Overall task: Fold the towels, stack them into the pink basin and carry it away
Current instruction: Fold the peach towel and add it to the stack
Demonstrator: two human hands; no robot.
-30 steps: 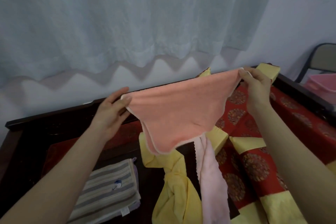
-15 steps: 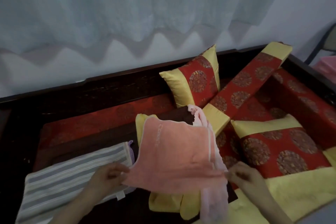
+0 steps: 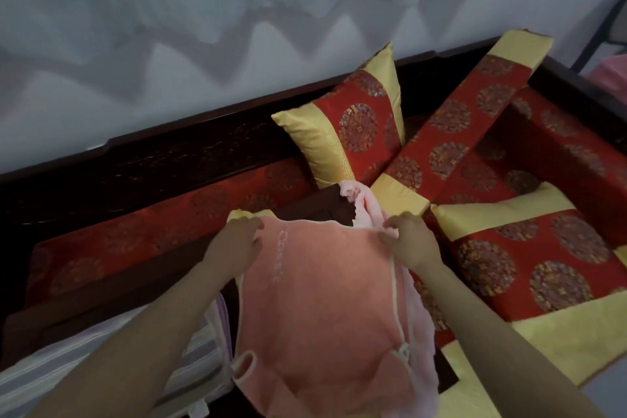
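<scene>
Fingers of my left hand [image 3: 239, 236] were curled onto the far left corner of the salmon towel [image 3: 322, 309], and those of my right hand [image 3: 409, 237] were bunched on its far right corner; whether either truly pinched the cloth or only pressed it down I could not tell. That towel lay spread in front of me on the dark wooden couch [image 3: 169, 159], overlapping a pale pink towel [image 3: 364, 204] on its right side, with a striped towel [image 3: 101, 360] just beside it on the left.

I judged the folding step to be in hand, this towel part-folded and nothing yet stacked. The next move, as I read it, called for drawing the far edge toward me to double the cloth, keeping both corners level.

Both forearms reached forward and slightly inward, palms down. Only a pink edge [image 3: 610, 78] showed at the far right; I took it for the basin, unsure.
</scene>
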